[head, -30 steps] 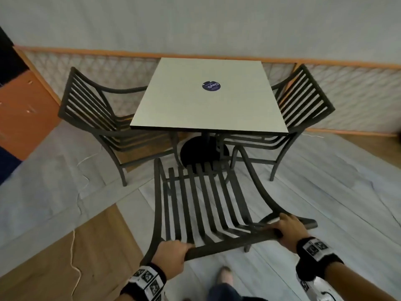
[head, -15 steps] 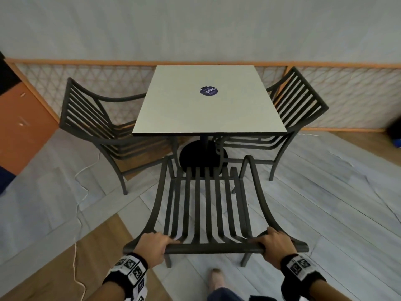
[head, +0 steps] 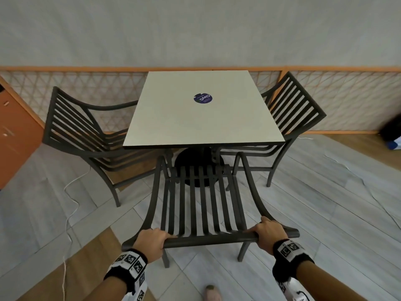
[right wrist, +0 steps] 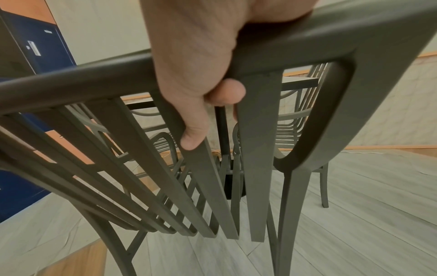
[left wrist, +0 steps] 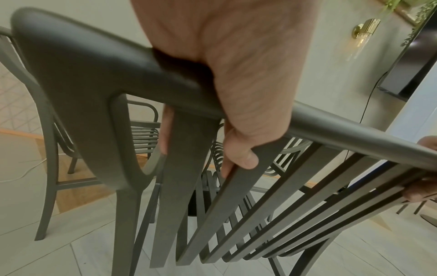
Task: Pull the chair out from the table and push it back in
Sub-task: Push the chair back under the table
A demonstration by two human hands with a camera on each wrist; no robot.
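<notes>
A dark slatted chair [head: 200, 205] stands on the floor in front of me, its seat just short of the near edge of the square white table [head: 201, 127]. My left hand [head: 152, 241] grips the left end of its top rail [head: 211, 241], fingers curled over it [left wrist: 241, 149]. My right hand [head: 268, 232] grips the right end of the same rail, fingers wrapped round it [right wrist: 196, 130]. The chair's back slats [left wrist: 236, 214] run down below both hands.
Two matching chairs flank the table, one at the left [head: 82, 131] and one at the right [head: 290, 118]. A lattice fence [head: 347, 101] runs behind. A white cable [head: 69, 213] lies on the floor at left; my foot [head: 212, 293] shows below.
The chair has turned from a skewed angle to square with the table and moved nearer to it. Both hands have stayed on the top rail.
</notes>
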